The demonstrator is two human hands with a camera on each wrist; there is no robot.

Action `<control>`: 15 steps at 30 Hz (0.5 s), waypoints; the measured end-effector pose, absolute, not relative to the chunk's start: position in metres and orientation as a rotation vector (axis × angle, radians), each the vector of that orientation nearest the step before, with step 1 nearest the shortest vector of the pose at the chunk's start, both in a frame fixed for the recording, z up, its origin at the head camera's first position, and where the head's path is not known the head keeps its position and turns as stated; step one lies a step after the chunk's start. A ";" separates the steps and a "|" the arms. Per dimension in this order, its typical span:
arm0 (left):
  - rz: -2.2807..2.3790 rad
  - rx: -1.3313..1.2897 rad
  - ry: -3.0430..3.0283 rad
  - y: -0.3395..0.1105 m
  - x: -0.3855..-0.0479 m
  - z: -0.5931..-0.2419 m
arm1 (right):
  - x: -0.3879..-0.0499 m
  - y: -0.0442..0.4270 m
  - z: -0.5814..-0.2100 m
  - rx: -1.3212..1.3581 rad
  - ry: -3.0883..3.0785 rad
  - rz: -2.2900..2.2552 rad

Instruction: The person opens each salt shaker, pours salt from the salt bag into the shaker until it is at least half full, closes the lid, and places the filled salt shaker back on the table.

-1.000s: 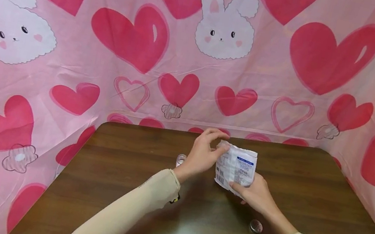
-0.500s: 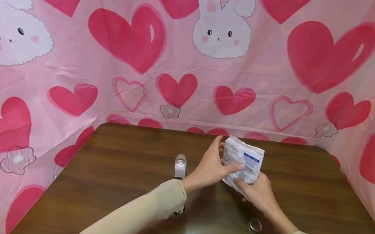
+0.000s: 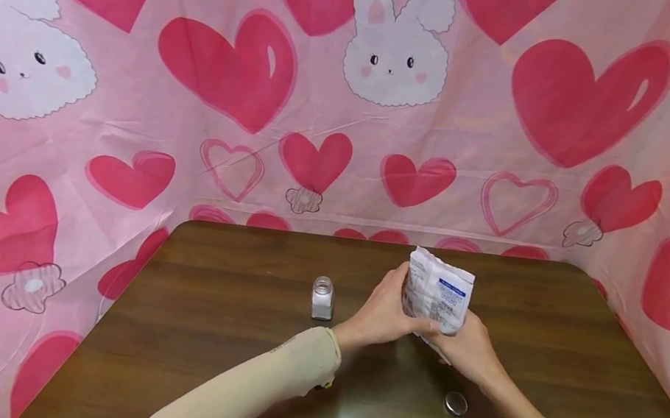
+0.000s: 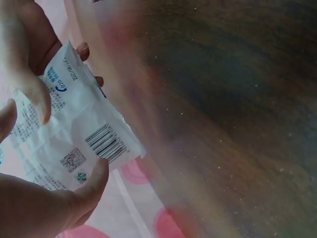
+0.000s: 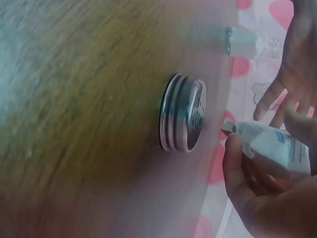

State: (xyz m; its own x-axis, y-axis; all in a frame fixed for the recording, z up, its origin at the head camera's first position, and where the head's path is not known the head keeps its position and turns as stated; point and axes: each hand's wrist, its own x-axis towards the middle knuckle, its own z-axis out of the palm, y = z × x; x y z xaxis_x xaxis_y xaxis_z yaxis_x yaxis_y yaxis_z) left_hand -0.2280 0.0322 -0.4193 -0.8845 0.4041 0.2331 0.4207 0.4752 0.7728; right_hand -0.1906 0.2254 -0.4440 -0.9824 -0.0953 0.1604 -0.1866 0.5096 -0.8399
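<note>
A white printed plastic packet (image 3: 438,291) is held upright over the table between both hands. My left hand (image 3: 382,313) holds its left side, the thumb across the lower front and the fingers largely hidden behind. My right hand (image 3: 474,349) grips the packet's lower right part. A barcode shows on the packet (image 4: 81,124) in the left wrist view. Left of the hands, an uncapped clear glass bottle (image 3: 322,300) stands with white contents. A round metal lid (image 3: 455,404) lies nearer me, below the right hand; the right wrist view shows holes in the lid (image 5: 183,116).
The brown wooden table (image 3: 205,335) carries the bottle and lid. Behind it and along both sides hangs a pink cloth (image 3: 300,98) with hearts and rabbits. Small pale specks dot the tabletop (image 4: 223,99) in the left wrist view.
My left hand has come down from the packet's top left corner to its left side and lower front. The packet has shifted slightly right. The bottle, earlier partly covered, now shows fully.
</note>
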 end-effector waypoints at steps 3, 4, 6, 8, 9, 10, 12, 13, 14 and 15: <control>-1.405 -0.767 -2.681 0.034 -0.229 -0.421 | -0.191 0.227 -0.445 0.322 -2.660 1.414; -1.399 -0.772 -2.684 0.034 -0.229 -0.422 | -0.191 0.227 -0.445 0.347 -2.659 1.399; -1.382 -0.790 -2.689 0.035 -0.230 -0.423 | -0.191 0.227 -0.446 0.372 -2.655 1.400; -1.365 -0.817 -2.696 0.036 -0.231 -0.423 | -0.191 0.227 -0.446 0.389 -2.652 1.417; -1.363 -0.832 -2.691 0.036 -0.231 -0.423 | -0.191 0.227 -0.447 0.399 -2.649 1.419; -1.359 -0.850 -2.682 0.037 -0.232 -0.424 | -0.192 0.228 -0.447 0.405 -2.646 1.423; -1.356 -0.893 -2.661 0.037 -0.234 -0.425 | -0.192 0.228 -0.447 0.421 -2.642 1.423; -1.353 -0.916 -2.649 0.038 -0.235 -0.425 | -0.192 0.229 -0.447 0.432 -2.644 1.415; -1.349 -0.938 -2.638 0.038 -0.236 -0.426 | -0.192 0.229 -0.447 0.444 -2.648 1.406; -1.349 -0.957 -2.627 0.039 -0.237 -0.427 | -0.192 0.230 -0.446 0.454 -2.654 1.393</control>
